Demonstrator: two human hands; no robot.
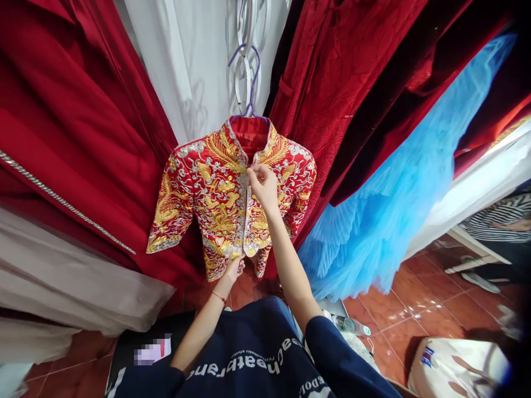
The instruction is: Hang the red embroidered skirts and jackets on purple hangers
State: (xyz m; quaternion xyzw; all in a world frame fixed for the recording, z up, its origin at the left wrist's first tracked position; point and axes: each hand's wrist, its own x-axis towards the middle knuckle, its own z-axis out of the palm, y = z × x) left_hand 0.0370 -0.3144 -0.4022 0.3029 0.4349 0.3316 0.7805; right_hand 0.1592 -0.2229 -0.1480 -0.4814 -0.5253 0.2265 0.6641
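A red jacket (224, 193) with dense gold and silver embroidery and a stand collar hangs in front of me. Its purple hanger (251, 99) hooks onto a white chain of rings (241, 83). Just below the collar, my right hand (264, 185) pinches the top of the jacket's front opening; any small fastener between the fingertips is hidden. Down at the hem, my left hand (235, 268) is closed on the lower front edge. Between the hands the two front edges run close together, and the red lining shows inside the collar.
Red gowns (95, 110) hang at the left, dark red garments (352, 83) and a blue tulle dress (373, 204) at the right. A bottle (352, 326) and a white bag (456, 365) are low at the right. Another person's striped clothing (501, 215) shows at the right edge.
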